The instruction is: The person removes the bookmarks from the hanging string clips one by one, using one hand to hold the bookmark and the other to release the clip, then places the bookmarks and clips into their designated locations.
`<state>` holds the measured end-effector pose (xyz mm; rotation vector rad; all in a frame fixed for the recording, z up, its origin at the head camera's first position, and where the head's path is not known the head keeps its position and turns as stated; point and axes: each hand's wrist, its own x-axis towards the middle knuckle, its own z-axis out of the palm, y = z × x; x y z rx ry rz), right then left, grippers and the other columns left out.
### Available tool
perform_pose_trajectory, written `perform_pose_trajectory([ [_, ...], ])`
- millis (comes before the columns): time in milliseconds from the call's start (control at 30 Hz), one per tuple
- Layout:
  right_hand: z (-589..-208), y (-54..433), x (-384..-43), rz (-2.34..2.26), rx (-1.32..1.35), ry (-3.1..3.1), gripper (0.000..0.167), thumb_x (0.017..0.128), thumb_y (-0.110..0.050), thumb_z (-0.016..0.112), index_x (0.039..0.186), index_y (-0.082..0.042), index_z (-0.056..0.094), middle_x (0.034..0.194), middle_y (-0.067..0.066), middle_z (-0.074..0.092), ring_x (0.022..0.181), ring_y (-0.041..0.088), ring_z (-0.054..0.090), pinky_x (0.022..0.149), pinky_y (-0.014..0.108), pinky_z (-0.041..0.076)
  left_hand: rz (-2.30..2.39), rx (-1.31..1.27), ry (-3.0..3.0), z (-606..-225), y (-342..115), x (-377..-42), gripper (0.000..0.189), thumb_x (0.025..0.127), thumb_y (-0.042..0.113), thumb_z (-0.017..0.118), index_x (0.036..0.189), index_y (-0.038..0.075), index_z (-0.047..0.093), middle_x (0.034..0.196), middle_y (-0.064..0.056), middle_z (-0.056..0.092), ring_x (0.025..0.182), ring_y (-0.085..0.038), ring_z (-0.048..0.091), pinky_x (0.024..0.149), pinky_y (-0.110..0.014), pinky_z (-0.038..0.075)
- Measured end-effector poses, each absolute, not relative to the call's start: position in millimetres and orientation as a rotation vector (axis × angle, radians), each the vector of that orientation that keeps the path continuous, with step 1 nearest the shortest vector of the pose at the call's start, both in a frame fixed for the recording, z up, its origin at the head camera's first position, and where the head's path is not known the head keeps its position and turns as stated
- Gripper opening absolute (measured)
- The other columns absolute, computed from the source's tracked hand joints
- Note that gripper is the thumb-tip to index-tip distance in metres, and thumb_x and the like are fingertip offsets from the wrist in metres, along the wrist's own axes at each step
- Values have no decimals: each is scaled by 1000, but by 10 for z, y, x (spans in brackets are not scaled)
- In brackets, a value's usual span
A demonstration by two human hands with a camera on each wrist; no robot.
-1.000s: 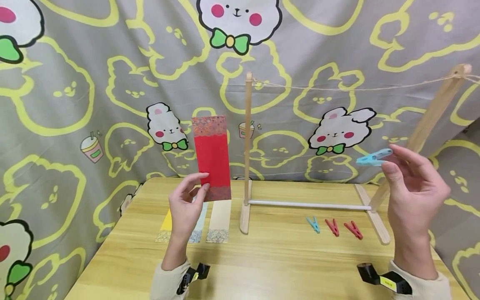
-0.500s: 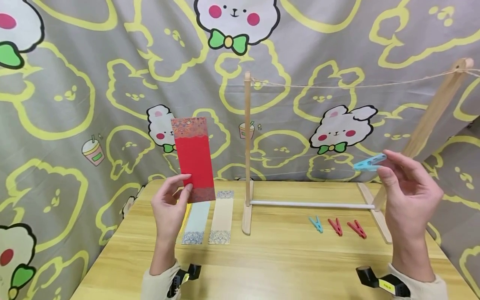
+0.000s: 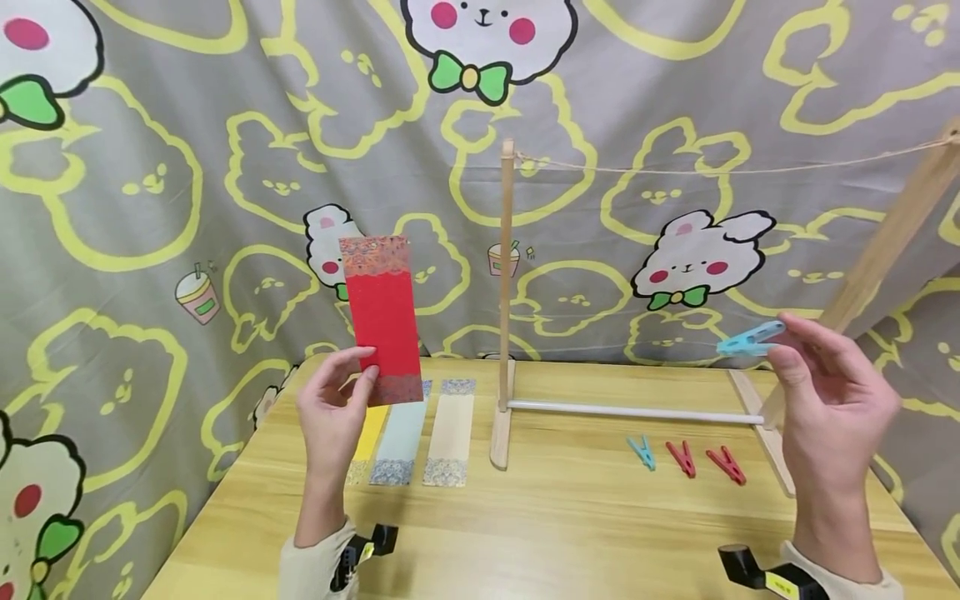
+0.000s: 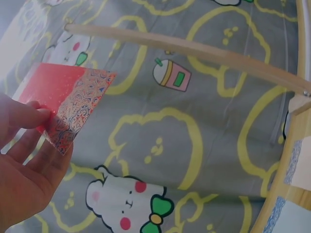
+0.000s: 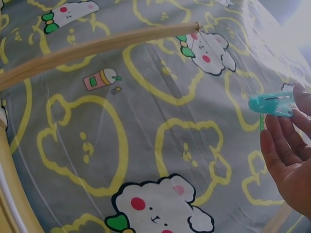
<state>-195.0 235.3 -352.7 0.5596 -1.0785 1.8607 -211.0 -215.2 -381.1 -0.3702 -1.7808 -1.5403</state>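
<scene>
In the head view my left hand (image 3: pixel 333 408) pinches a red paper strip (image 3: pixel 384 321) with patterned ends by its lower left edge, holding it nearly upright above the table. The left wrist view shows thumb and fingers on either side of the red strip (image 4: pixel 63 99). On the right, my right hand (image 3: pixel 836 400) holds a light blue clothespin (image 3: pixel 750 339) between thumb and fingertips, its nose pointing left. That blue clothespin (image 5: pixel 272 103) also shows in the right wrist view. Between the hands stands a wooden frame (image 3: pixel 506 275) with a string (image 3: pixel 675 172) strung across its top.
Yellow (image 3: pixel 369 433), pale blue (image 3: pixel 400 437) and cream (image 3: pixel 450 433) strips lie on the wooden table (image 3: pixel 555 533). A blue clothespin (image 3: pixel 642 452) and two red clothespins (image 3: pixel 681 458) lie right of them. A white rod (image 3: pixel 637 412) joins the frame's feet. A patterned curtain (image 3: pixel 247 208) hangs behind.
My left hand has moved left with the red strip, uncovering more of the strips on the table. The right hand still holds the blue clothespin, slightly lower. The head view has shifted a little.
</scene>
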Motion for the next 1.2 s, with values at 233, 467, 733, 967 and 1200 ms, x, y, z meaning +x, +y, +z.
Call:
perform_pose_trajectory([
  [233, -3558, 2453, -1978, 1858, 539, -1118, 35, 83, 23, 69, 114, 33, 56, 98, 24, 72, 88, 25, 70, 83, 24, 57, -1549, -331, -1757, -3808, -2251, -2122, 25, 91, -12, 67, 116, -9, 70, 104, -13, 70, 87, -17, 68, 84, -24, 58],
  [467, -3599, 2547, -1994, 1889, 509, -1087, 33, 82, 29, 65, 113, 33, 55, 99, 26, 72, 89, 27, 70, 83, 25, 58, -1501, -316, -1779, -3795, -2358, -2142, 26, 91, -12, 69, 116, -9, 70, 104, -11, 72, 87, -18, 68, 83, -23, 58],
  [733, -3663, 2571, -2041, 1861, 490, -1133, 35, 81, 27, 68, 113, 33, 55, 99, 25, 73, 88, 26, 71, 83, 24, 58, -1478, -226, -1780, -3830, -2437, -2123, 23, 91, -10, 69, 115, -10, 70, 104, -8, 74, 86, -16, 70, 80, -20, 58],
  [967, -3705, 2573, -2049, 1846, 499, -1164, 36, 81, 26, 69, 113, 33, 55, 101, 25, 73, 91, 25, 73, 86, 24, 57, -1472, -172, -1786, -3844, -2471, -2118, 23, 93, -5, 70, 116, -7, 71, 103, -7, 75, 87, -17, 71, 78, -21, 59],
  [1200, -3729, 2593, -2050, 1825, 505, -1193, 35, 82, 25, 69, 113, 32, 56, 103, 26, 73, 93, 25, 73, 88, 24, 57, -1468, -145, -1747, -3867, -2513, -2152, 24, 90, -9, 71, 114, -9, 71, 98, -3, 75, 80, -14, 70, 75, -19, 59],
])
